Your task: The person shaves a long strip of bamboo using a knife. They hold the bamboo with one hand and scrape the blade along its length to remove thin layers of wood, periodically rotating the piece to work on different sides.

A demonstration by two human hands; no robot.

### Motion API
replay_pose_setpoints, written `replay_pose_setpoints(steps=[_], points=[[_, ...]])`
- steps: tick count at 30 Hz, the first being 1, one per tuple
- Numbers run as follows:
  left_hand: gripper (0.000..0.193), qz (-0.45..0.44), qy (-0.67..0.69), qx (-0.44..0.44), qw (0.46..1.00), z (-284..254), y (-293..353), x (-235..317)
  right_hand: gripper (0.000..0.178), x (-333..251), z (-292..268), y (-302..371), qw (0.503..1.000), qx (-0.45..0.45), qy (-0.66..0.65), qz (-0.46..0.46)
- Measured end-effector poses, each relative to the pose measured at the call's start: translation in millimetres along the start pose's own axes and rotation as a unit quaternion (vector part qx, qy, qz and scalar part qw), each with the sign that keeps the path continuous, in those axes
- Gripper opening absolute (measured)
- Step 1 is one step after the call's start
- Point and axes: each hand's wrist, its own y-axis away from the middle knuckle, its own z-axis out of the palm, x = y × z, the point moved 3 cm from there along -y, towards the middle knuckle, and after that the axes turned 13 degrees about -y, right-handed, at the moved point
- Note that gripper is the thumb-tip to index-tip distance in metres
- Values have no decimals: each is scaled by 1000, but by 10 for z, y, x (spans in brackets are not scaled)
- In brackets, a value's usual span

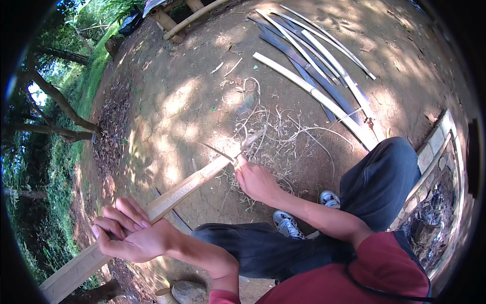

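Note:
A long pale bamboo slat (185, 188) slants from the lower left up to the middle of the view. My left hand (134, 233) is closed around its nearer part, fingers curled. My right hand (257, 181) grips a knife (215, 150) near the slat's far end. The thin blade points left and lies across the slat; the handle is mostly hidden in my fist. Beyond and beneath that end, thin curled shavings (283, 133) are heaped on the ground.
Several long split bamboo strips (304, 83), pale and dark, lie at the upper right. My shoes (287, 224) are near the shavings. A low bordered pit (430, 230) is at the right, stones (188, 292) lie at the bottom, and a bamboo structure (169, 24) stands at the top.

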Motion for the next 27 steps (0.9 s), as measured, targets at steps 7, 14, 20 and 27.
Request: replay_pose_setpoints(steps=[7,14,20,27], points=[[37,-16,13,-5,1000,19,-61,-79,22,823,144,82,991,-1,10,134],[37,-16,-16,-6,1000,40,-48,-12,24,460,149,-35,999,2,-19,26],[37,1,-19,12,1000,55,-84,-63,22,702,39,-166,996,-8,-7,87],[38,-20,37,-13,999,123,-66,31,23,1565,222,-230,974,-45,51,216]])
